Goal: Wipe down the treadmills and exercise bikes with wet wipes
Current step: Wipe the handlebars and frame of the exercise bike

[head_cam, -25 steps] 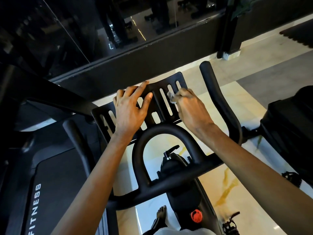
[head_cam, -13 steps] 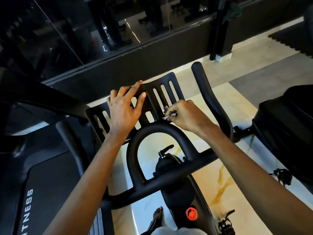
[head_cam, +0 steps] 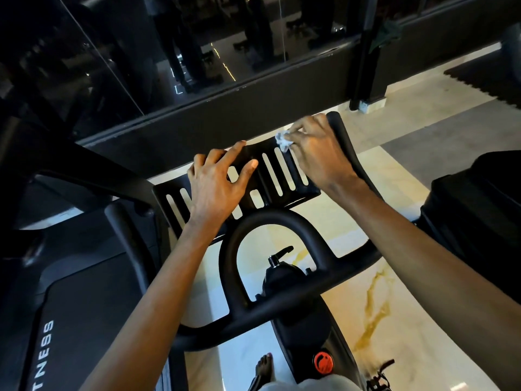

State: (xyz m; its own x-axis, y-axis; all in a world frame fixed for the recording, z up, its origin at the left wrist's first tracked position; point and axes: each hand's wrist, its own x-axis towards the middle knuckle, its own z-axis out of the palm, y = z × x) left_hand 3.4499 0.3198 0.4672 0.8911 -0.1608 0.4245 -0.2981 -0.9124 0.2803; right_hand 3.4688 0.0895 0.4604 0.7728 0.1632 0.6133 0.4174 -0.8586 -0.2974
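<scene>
A black exercise bike fills the middle of the view, with a slotted black tablet tray above its looped handlebar. My left hand lies flat on the tray's middle, fingers spread over the slots. My right hand pinches a crumpled white wet wipe and presses it on the tray's far right corner. Beside that hand rises the right handlebar horn. Below sit the bike's frame and a red knob.
A treadmill with a dark belt stands at the left. Another black machine is at the right. A dark glass wall runs across the back. The marble floor shows under the bike, and a bare foot stands there.
My right hand slid the wipe from the tray's near edge by the handlebar up to its far right corner. My left hand stayed flat on the tray.
</scene>
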